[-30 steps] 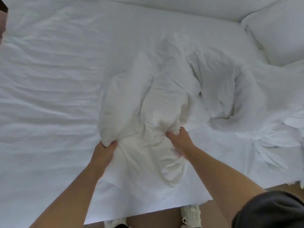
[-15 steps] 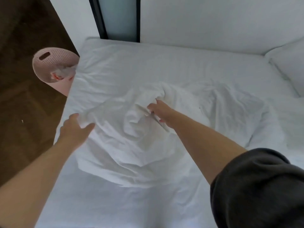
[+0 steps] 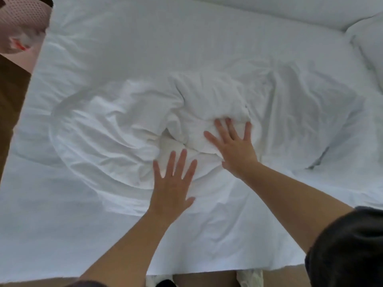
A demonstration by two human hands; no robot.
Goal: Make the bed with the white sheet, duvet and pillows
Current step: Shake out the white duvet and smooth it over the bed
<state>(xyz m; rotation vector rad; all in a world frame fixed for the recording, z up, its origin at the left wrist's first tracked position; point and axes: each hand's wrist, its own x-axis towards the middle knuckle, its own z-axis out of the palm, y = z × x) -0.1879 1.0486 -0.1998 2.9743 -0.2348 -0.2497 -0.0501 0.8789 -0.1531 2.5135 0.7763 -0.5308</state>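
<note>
The bed (image 3: 124, 235) fills nearly all I see, covered by the white sheet (image 3: 116, 38), which lies fairly flat with soft creases out to the near edge. On top of it, around the middle, the duvet (image 3: 207, 96) sits bunched in a rumpled mound that trails off toward my right. A pillow (image 3: 371, 44) lies at the far right corner, well apart from the mound. Beyond the far left corner stands a pink perforated basket (image 3: 22, 11) (only partly in view). My right hand (image 3: 234, 146) lies flat on the crumpled heap, fingers spread wide, gripping nothing. My left hand (image 3: 172, 183) presses just beside it, nearer me, palm down with fingers splayed, also holding nothing
</note>
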